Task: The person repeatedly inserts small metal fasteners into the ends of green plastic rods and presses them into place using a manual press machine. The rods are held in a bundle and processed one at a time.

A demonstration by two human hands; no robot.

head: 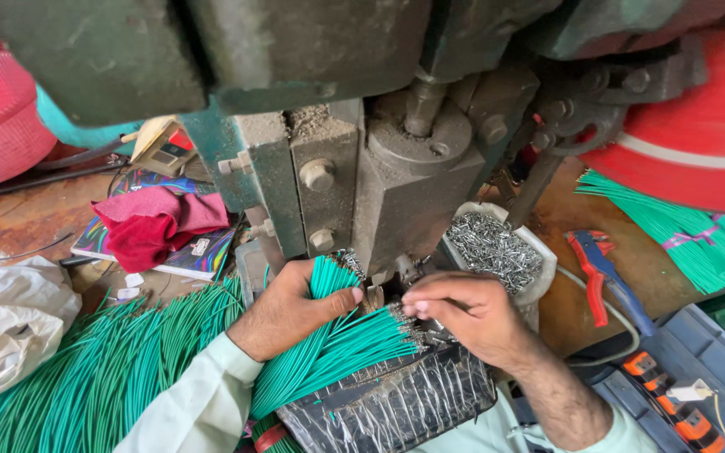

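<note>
My left hand [291, 306] is closed around a bundle of green wires [337, 348] that fans out toward the base of a grey press machine [404, 184]. The bundle's tips carry small metal terminals. My right hand [463, 315] pinches the tip of one green wire right under the press head, fingers closed on it. Both hands rest over a black block wrapped in clear plastic [396, 398].
A large heap of green wires [94, 377] lies at the left. More green wires [690, 226] lie at the right. A white bag of small metal terminals [492, 247] sits behind my right hand. Red-and-blue pliers [602, 273], a red cloth [157, 222], a white bag [6, 327].
</note>
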